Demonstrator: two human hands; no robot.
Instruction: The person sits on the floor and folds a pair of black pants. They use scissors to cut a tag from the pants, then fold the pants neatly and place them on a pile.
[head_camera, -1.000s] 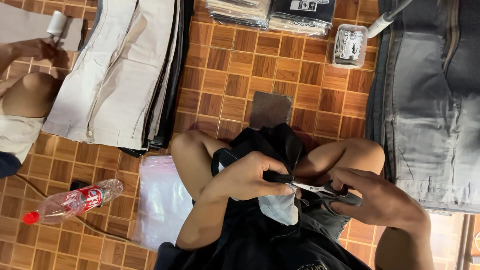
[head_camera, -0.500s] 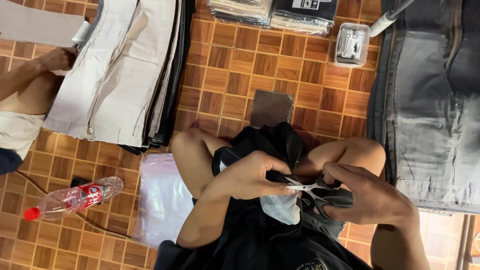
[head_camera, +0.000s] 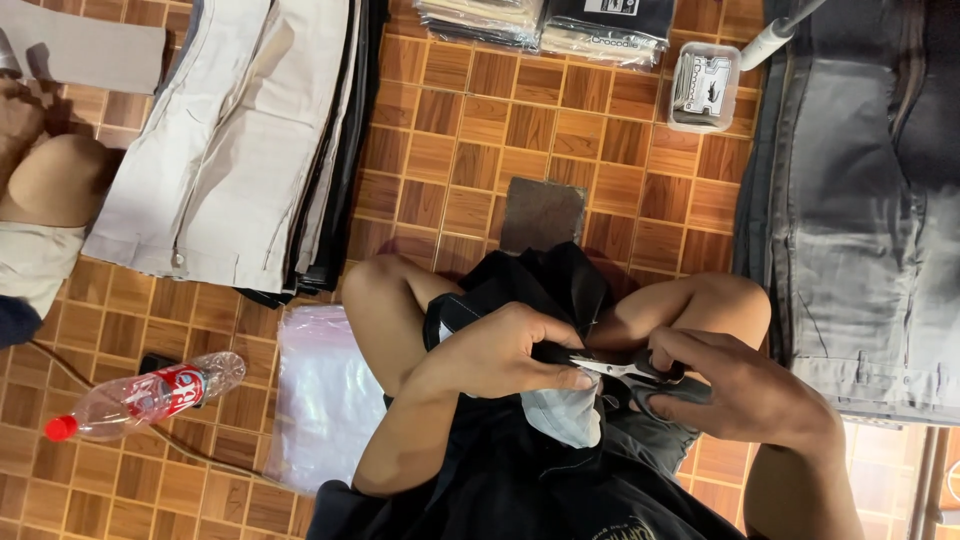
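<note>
Currently trimming: left hand pinches black garment; right hand grips scissors. Next likely: close blades carefully, clear of fingers.

Black garment, pale blue-grey pocket lining, black-handled scissors, brown parquet floor, red-capped bottle.

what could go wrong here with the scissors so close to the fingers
1. The scissors in the right hand meet the dark garment right at the left hand, whose fingertips could get nicked.
2. The work sits over bare knees, so a slip might reach skin.
3. The blades are partly hidden, so they might cut more fabric than meant.
</note>
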